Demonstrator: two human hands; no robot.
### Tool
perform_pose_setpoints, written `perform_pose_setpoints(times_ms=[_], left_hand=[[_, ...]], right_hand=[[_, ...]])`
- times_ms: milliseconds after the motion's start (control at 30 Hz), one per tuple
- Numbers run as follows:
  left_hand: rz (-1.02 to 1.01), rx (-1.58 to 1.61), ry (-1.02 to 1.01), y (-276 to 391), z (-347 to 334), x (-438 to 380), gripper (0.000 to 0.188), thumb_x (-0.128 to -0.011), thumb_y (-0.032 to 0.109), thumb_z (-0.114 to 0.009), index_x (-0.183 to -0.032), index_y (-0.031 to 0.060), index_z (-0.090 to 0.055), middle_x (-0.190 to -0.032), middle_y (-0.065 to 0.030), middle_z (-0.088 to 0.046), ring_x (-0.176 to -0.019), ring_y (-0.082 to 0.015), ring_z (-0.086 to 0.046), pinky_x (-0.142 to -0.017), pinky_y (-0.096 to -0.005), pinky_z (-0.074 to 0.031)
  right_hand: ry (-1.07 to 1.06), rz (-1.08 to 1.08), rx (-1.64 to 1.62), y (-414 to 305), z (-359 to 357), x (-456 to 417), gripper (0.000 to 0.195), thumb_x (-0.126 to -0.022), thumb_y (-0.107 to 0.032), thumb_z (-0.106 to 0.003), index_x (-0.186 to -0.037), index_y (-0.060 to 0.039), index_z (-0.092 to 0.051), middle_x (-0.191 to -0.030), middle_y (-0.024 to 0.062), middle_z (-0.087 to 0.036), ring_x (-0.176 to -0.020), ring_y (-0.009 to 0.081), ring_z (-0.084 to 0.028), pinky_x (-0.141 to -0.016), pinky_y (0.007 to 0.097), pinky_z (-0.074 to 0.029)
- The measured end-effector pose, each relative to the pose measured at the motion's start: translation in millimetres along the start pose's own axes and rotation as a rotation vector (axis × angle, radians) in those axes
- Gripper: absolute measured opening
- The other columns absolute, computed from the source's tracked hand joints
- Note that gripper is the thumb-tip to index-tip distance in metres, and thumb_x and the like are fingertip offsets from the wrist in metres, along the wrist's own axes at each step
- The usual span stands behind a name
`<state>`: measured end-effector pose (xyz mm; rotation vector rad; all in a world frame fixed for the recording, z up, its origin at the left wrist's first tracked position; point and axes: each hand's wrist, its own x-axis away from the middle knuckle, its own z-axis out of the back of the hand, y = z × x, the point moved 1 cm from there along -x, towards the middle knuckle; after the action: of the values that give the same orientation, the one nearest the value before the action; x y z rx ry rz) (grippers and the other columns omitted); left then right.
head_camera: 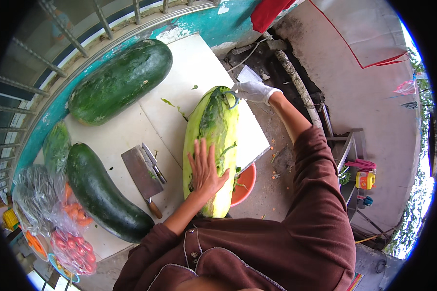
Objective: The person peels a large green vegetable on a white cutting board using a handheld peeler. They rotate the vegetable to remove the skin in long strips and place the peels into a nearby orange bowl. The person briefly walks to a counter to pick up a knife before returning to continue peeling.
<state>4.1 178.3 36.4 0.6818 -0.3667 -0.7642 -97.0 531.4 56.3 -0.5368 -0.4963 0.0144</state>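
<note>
A large partly peeled winter melon (193, 145) lies lengthwise before me, pale where peeled, with dark green skin left along its upper side. My bare left hand (207, 171) rests on its near half, palm down, fingers spread. At the far end, my right hand (253, 91), in a white glove, grips a peeler (233, 100) with a dark curved frame against the melon; its handle is mostly hidden by the glove. Strips of peel hang on the near right side. Left of the melon lie a cleaver (140, 171) and a smaller knife or peeler (154, 162).
Two unpeeled green melons (120, 82) (102, 192) lie on the white tiled table (131, 134). Bagged tomatoes (74, 252) and carrots (76, 214) are at the left. An orange basin (245, 185) stands below the right edge. A metal rack (346, 152) is at the right; window bars are behind.
</note>
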Motion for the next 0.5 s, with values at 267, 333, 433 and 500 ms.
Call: perform_pose_setpoints(times_ms=[267,333,433,500], left_hand=[[0.005,-0.098,0.134,-5.6,-19.1,-27.3,0.084,-0.085,0.042,-0.069,-0.149,0.0032,-0.032,-0.160,-0.0190,-0.024,-0.150,-0.0373,-0.016,-0.117,-0.0615,-0.011],[0.015,-0.107,0.119,-4.0,-18.0,-28.9,0.084,-0.084,0.042,-0.069,-0.149,0.0030,-0.032,-0.159,-0.0192,-0.024,-0.150,-0.0373,-0.017,-0.117,-0.0607,-0.012],[0.019,-0.122,0.119,-2.2,-15.8,-31.0,0.084,-0.083,0.041,-0.071,-0.148,0.0024,-0.034,-0.158,-0.0198,-0.027,-0.149,-0.0377,-0.020,-0.118,-0.0592,-0.014],[0.008,-0.123,0.124,-1.8,-17.6,-32.0,0.084,-0.082,0.041,-0.071,-0.147,0.0022,-0.035,-0.157,-0.0204,-0.029,-0.148,-0.0381,-0.022,-0.117,-0.0593,-0.015]], right_hand=[[0.528,0.273,0.461,-10.3,-18.5,-54.4,0.036,-0.093,-0.035,-0.058,-0.067,-0.0106,-0.061,-0.053,0.0128,-0.055,-0.050,0.0332,-0.057,-0.058,0.0443,-0.044],[0.506,0.293,0.476,-7.6,-30.6,-64.0,0.032,-0.094,-0.033,-0.057,-0.071,-0.0116,-0.060,-0.051,0.0117,-0.052,-0.050,0.0324,-0.058,-0.057,0.0441,-0.045],[0.524,0.387,0.596,15.3,-43.1,-77.7,0.027,-0.095,-0.033,-0.055,-0.080,-0.0122,-0.063,-0.058,0.0125,-0.058,-0.055,0.0332,-0.062,-0.057,0.0442,-0.049],[0.447,0.098,0.349,49.1,-28.1,-83.7,0.028,-0.096,-0.037,-0.051,-0.094,-0.0129,-0.066,-0.075,0.0135,-0.068,-0.064,0.0349,-0.066,-0.059,0.0435,-0.053]])
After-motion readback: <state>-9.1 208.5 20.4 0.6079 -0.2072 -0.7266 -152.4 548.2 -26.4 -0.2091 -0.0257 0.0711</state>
